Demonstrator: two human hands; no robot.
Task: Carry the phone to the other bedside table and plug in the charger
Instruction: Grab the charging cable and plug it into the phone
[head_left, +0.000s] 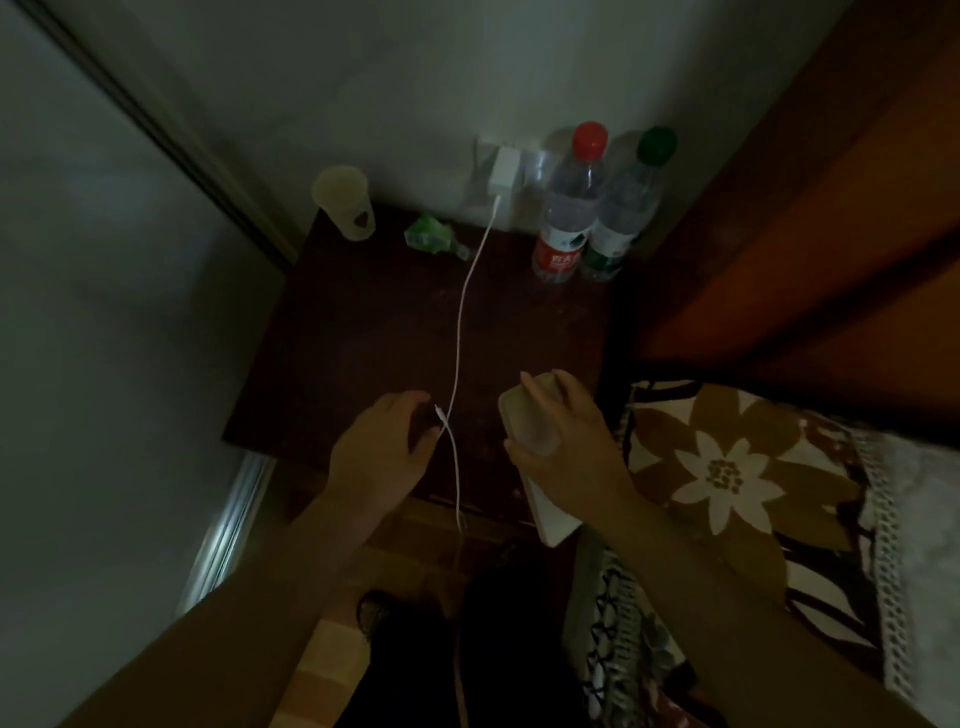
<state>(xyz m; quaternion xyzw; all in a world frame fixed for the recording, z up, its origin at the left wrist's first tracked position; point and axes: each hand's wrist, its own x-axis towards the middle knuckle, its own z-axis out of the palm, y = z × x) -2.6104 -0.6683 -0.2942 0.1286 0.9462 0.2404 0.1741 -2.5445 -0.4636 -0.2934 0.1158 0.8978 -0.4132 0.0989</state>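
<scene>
While the right hand (566, 441) is gripping the phone (530, 421), the left hand (384, 447) is pinching the charger cable (460, 322) over the bedside table (363, 332).

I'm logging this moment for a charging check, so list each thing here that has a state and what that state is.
charger: plugged into the wall socket
cable: runs from the charger, free end pinched in the left hand, not in the phone
phone: held in the right hand, unplugged
red-capped bottle: upright, capped
green-capped bottle: upright, capped
cup: upright, contents unclear
</scene>
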